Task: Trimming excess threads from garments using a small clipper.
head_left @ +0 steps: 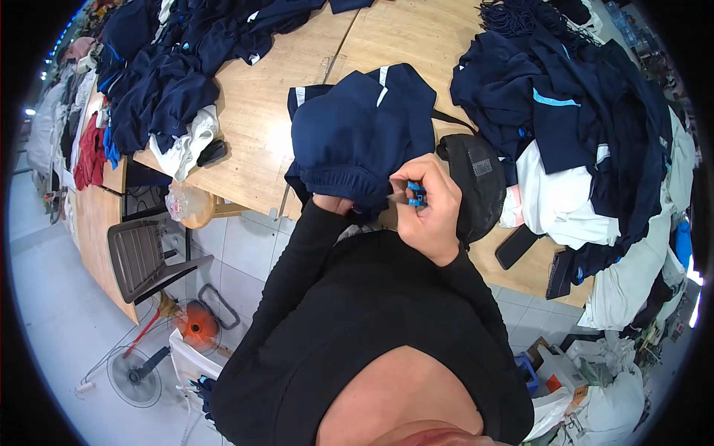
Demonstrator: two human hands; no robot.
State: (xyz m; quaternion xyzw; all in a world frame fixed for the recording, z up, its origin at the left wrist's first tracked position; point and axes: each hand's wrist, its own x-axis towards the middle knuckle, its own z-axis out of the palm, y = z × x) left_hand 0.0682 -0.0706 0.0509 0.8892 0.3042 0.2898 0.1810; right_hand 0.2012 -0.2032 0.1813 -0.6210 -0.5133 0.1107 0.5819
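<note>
Closely curled, the right hand [431, 208] is gripping a small blue tool [416, 195], its fingers folding round the thing just beside the gathered waistband of a navy garment [335, 137]; the tool is looking like thread snips, though its working end is too small to make out. The left hand [336, 204] is mostly hiding under that waistband, only the part near the wrist showing, so how far its fingers are opening, or whether they are pinching cloth, I cannot tell. The garment itself is lying bunched on the wooden table [387, 33] directly before the person, its white-marked parts pointing away. As for progress, the waistband is already showing its elastic gathers, while the piece is lying unfolded with the tool beside its edge, so work on it is seemingly going on rather than finishing; no cut is showing clearly. Just to the right, a black mesh bag [476, 189] is resting near the right hand, and beyond it a dark phone [516, 247] is lying near white cloth [561, 197]. Farther out, a right navy heap [625, 119] and a left navy heap [163, 89] are flanking the garment, both tumbling loosely; which one is holding finished pieces and which is waiting, the view is not revealing.
</note>
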